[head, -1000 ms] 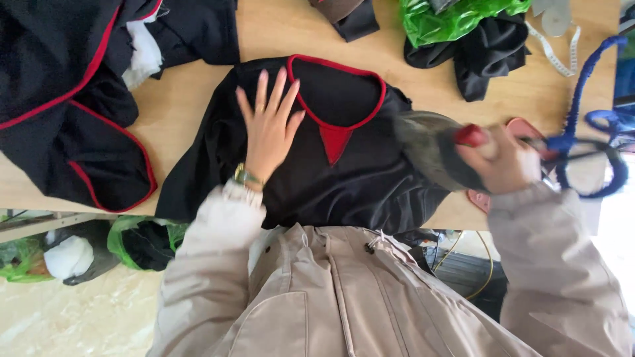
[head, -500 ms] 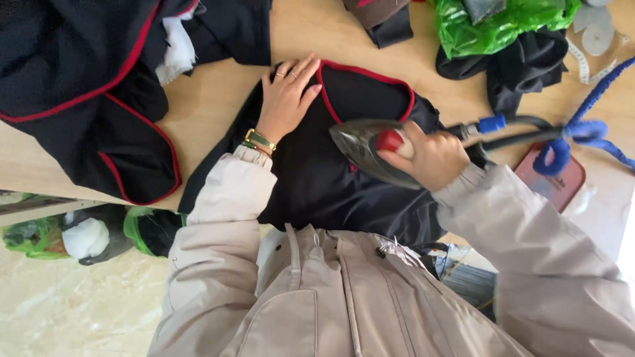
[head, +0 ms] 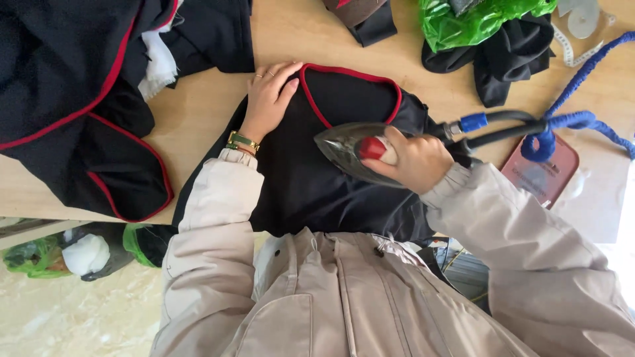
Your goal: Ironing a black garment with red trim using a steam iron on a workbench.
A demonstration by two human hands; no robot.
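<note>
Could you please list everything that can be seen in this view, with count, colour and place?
black garment: one, black with red trim, table centre
iron: one, grey with red knob, on the garment
hose: one, blue and black, right
garment pile: one, black with red trim, left
green bag: one, top right
pink pad: one, right
table: one, light wood
left hand: flat on garment edge
right hand: gripping the iron

One iron (head: 354, 151), one garment (head: 331, 158) under it, and two hands (head: 268, 99) at work. One heap of black cloth (head: 73, 99) at the left (pieces uncountable), one green bag (head: 469, 23), one pink phone (head: 546, 172), one blue cord (head: 582, 99) on the bench (head: 198, 112).
</note>
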